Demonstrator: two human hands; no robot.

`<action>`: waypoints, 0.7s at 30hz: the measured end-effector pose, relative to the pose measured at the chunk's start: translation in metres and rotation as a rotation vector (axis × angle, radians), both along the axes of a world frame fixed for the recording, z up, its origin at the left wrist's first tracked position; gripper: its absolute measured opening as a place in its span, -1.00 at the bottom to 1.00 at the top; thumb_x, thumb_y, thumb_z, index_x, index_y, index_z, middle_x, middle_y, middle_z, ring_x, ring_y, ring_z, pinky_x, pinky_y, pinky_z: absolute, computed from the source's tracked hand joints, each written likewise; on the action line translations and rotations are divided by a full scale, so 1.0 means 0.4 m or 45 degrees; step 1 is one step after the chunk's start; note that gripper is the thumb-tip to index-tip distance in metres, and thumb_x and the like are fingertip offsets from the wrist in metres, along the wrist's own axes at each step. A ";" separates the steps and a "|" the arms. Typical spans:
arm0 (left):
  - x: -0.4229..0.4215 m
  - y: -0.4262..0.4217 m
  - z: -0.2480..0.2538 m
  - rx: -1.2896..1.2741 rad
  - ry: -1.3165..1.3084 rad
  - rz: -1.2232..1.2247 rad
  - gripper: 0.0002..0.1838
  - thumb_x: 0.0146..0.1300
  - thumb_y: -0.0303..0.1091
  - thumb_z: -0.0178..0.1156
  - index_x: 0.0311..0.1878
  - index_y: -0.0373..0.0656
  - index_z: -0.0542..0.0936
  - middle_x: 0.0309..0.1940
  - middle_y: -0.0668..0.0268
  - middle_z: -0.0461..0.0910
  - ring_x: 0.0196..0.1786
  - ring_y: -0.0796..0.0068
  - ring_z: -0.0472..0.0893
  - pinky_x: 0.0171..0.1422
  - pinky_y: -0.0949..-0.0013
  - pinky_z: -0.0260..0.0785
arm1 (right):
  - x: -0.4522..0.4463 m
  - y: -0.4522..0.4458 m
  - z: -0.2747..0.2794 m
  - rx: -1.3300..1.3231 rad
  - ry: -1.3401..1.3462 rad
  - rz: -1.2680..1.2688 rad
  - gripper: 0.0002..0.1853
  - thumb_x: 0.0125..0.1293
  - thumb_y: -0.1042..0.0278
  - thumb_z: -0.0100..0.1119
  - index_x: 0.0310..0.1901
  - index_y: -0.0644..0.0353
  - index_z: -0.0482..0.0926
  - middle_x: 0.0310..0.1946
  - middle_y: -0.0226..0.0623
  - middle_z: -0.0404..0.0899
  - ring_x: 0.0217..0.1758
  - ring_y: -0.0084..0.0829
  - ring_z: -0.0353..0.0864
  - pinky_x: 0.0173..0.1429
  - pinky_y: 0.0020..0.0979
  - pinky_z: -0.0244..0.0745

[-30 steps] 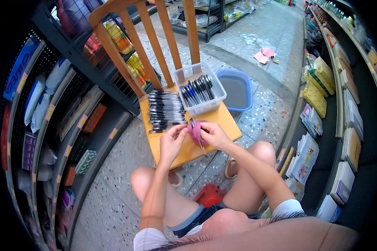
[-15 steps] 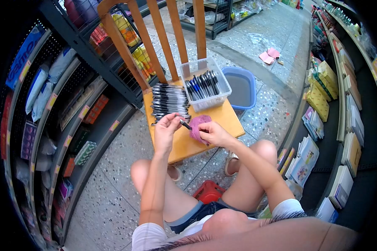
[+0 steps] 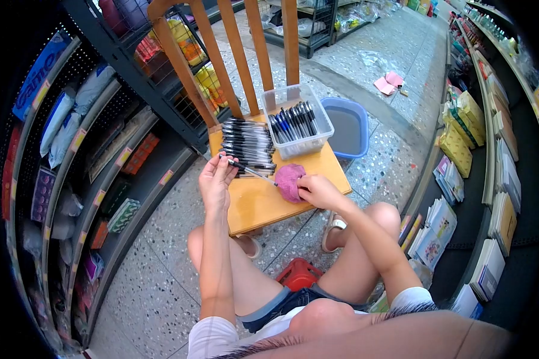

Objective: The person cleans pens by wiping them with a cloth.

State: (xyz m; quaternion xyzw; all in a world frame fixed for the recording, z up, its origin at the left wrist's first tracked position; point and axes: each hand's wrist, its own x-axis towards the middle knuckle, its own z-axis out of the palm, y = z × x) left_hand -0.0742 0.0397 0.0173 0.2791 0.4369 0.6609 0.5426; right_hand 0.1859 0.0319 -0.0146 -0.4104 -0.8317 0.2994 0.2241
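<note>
Between the fingertips of my left hand (image 3: 217,178) is the dark end of a pen (image 3: 254,172), its pale barrel slanting down to the right. The pen's far end meets a bunched pink cloth (image 3: 290,182), which my right hand (image 3: 318,192) grips from its right side. Both hands are over the wooden chair seat (image 3: 251,212). Behind my left hand lies a row of black-capped pens (image 3: 245,140), side by side on the seat. A clear plastic box (image 3: 305,145) beside the row holds several more pens, one with blue on it.
A blue basin (image 3: 365,128) with greyish water stands on the floor behind the chair. Slatted chair back (image 3: 227,60) rises beyond the pens. Stocked shelves curve along left and right. A pink paper item (image 3: 388,82) lies on the floor; a red stool (image 3: 299,274) is under me.
My left hand has moved left, away from the pink cloth, and more of the pen's barrel now shows between the hands. The cloth is bunched more tightly in my right hand.
</note>
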 end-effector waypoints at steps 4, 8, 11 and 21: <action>0.002 -0.001 -0.009 -0.019 -0.032 -0.042 -0.78 0.26 -0.40 0.15 -0.06 -0.24 0.47 -0.26 0.27 0.59 -0.18 0.46 0.61 -0.07 0.41 0.52 | 0.012 -0.010 0.000 0.171 -0.050 -0.128 -0.84 0.04 0.40 0.09 -0.38 0.28 0.58 -0.29 -0.11 0.58 -0.23 -0.07 0.55 -0.16 -0.18 0.43; 0.008 0.000 -0.005 -0.033 -0.095 -0.105 -0.79 0.26 -0.39 0.15 -0.06 -0.23 0.48 -0.26 0.26 0.59 -0.17 0.45 0.61 -0.07 0.41 0.52 | 0.017 -0.011 0.057 0.340 0.115 -0.303 -0.83 0.07 0.43 0.12 -0.30 0.32 0.54 -0.30 -0.12 0.56 -0.24 -0.11 0.55 -0.18 -0.23 0.45; 0.020 0.005 0.010 -0.066 -0.101 -0.119 -0.80 0.26 -0.39 0.15 -0.09 -0.22 0.49 -0.26 0.27 0.59 -0.17 0.44 0.61 -0.07 0.40 0.51 | 0.007 -0.003 0.074 0.294 0.341 -0.344 -0.82 0.12 0.42 0.14 -0.24 0.30 0.53 -0.35 -0.18 0.54 -0.29 -0.22 0.56 -0.26 -0.33 0.46; 0.092 0.121 0.105 -0.079 0.026 -0.267 -0.74 0.25 -0.36 0.16 -0.02 -0.21 0.48 -0.25 0.30 0.60 -0.15 0.47 0.61 -0.09 0.43 0.50 | 0.005 0.018 0.141 -0.046 0.727 -0.117 -0.79 0.18 0.47 0.16 -0.15 0.32 0.52 -0.42 -0.26 0.60 -0.42 -0.54 0.59 -0.35 -0.51 0.47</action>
